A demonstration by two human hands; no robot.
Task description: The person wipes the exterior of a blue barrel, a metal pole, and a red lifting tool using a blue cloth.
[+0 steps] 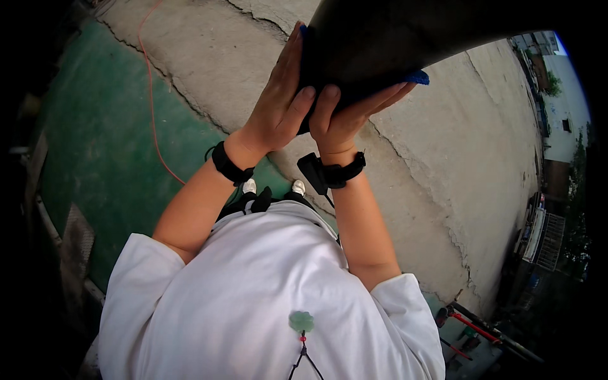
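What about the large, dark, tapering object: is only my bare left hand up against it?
No, the bare left hand and bare right hand both lie against the narrow end of the dark object, on opposite sides.

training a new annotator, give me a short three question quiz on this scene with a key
1. True or false: the left hand and right hand are both against the large dark object.
2. What colour is the cloth peeking out beyond the right hand?
3. The orange-red cord lies partly on: A) the white shirt; B) the green floor; C) a black wristband.

Key: 1 true; 2 blue; 3 B.
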